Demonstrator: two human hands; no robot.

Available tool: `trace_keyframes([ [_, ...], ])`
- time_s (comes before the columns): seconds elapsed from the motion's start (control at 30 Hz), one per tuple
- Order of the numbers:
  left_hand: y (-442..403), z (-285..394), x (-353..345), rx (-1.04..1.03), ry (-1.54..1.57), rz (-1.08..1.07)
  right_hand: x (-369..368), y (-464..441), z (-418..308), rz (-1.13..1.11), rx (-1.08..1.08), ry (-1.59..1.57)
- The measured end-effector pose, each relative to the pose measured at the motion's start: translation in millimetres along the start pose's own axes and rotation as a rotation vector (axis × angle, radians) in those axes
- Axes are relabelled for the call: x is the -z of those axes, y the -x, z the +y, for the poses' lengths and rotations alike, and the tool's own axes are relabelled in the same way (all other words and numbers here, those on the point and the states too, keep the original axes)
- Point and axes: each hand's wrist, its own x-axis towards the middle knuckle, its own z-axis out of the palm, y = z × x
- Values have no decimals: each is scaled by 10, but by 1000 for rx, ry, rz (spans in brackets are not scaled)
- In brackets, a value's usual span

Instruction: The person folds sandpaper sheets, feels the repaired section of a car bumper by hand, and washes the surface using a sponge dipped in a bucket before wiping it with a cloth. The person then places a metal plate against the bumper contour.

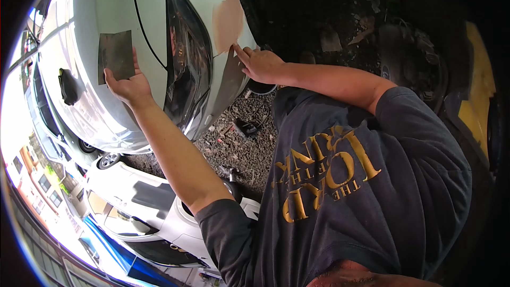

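Note:
In my left hand (127, 86) is a dark grey rectangular sheet of sandpaper (117, 57), pinched between the thumb in front and the fingers behind. It is held over the pale car body panel (151, 0). My right hand (261, 65) reaches to the car's edge, index finger stretched out. That fingertip touches or nearly touches the panel at the lower end of a pinkish-beige filler patch (228, 18). Its other fingers are partly bent, with nothing seen in them. Between both hands lies the car's dark headlight (186, 48).
A dark cloth-like item (68, 86) rests on the car at left. Gravel ground (228, 138) with a small black object (245, 127) lies below the headlight. A white car (154, 196) stands close by, and a yellow panel (478, 95) at far right. Dark clutter fills the upper right.

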Motion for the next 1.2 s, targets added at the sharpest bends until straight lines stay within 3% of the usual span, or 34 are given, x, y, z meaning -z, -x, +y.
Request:
trace_keyframes([
  [1.2, 30, -20, -71, -50, -65, 65, -70, 39, 104, 17, 17, -17],
])
